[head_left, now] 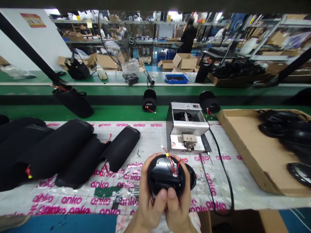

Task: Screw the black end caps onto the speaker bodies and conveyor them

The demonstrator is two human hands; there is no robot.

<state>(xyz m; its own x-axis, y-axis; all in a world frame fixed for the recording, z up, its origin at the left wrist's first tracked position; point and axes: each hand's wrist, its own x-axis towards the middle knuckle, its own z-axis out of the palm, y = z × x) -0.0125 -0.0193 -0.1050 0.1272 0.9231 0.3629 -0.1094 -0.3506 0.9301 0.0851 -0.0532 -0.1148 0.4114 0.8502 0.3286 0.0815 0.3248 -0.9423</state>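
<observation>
Both hands grip a black speaker housing (160, 179), its glossy, recessed end facing me. Red wires with a yellow tag and small connectors come out of a white spot on that end. My left hand (147, 200) wraps the left side, and my right hand (181, 202) wraps the right, thumbs side by side on the lower rim. Just behind my right fingers shows a round black part (192, 176); whether it touches the housing I cannot tell. Several black fabric-covered speaker bodies (123, 147) lie to the left, some with red wires showing.
A silver bench machine (187, 129) stands ahead, its black cable (227, 174) looping down the right. At right, a cardboard tray (247, 155) holds black round parts. Wired black cylinders (149, 99) stand on the green conveyor (116, 111). A dark post (31, 48) slants at left.
</observation>
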